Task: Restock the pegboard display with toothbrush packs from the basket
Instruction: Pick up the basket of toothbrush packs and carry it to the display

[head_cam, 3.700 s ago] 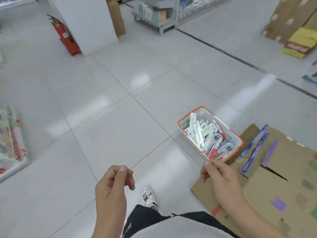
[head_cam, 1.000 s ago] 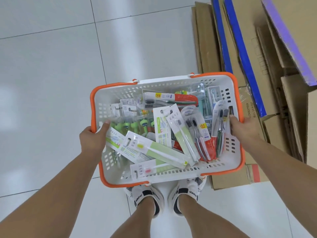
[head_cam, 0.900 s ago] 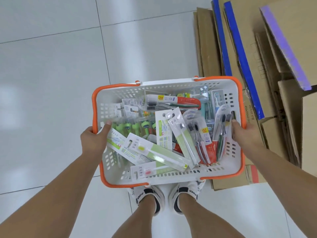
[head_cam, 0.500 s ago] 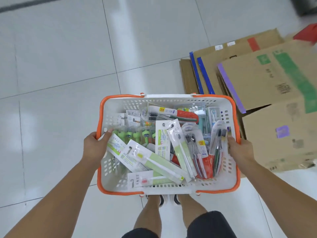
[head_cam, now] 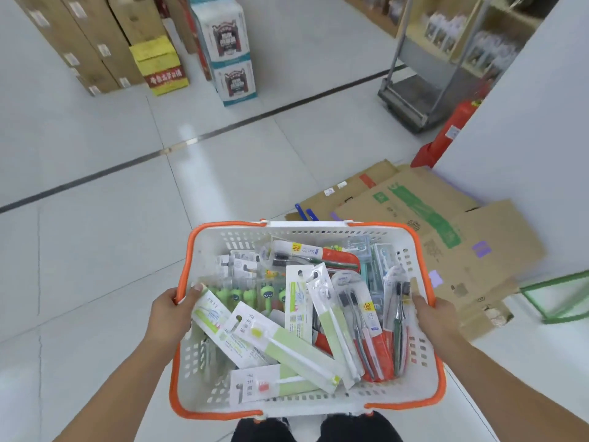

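Note:
A white plastic basket [head_cam: 318,232] with an orange rim is held up in front of me at waist height. It is full of toothbrush packs [head_cam: 306,323] in green, red and white card. My left hand [head_cam: 173,314] grips the basket's left rim, thumb hooked inside. On the opposite rim my right hand [head_cam: 438,317] grips the same way, thumb inside. No pegboard display is in view.
Flattened cardboard boxes [head_cam: 439,224] lie on the tiled floor to the right, beside a white wall [head_cam: 522,106]. A red fire extinguisher [head_cam: 446,135] and a metal trolley [head_cam: 414,100] stand at upper right. Stacked cartons [head_cam: 159,65] and printed boxes [head_cam: 231,49] stand ahead.
Both hands took hold of the basket and lifted it off the floor. Over the last second the view has swung up from the floor to the aisle ahead.

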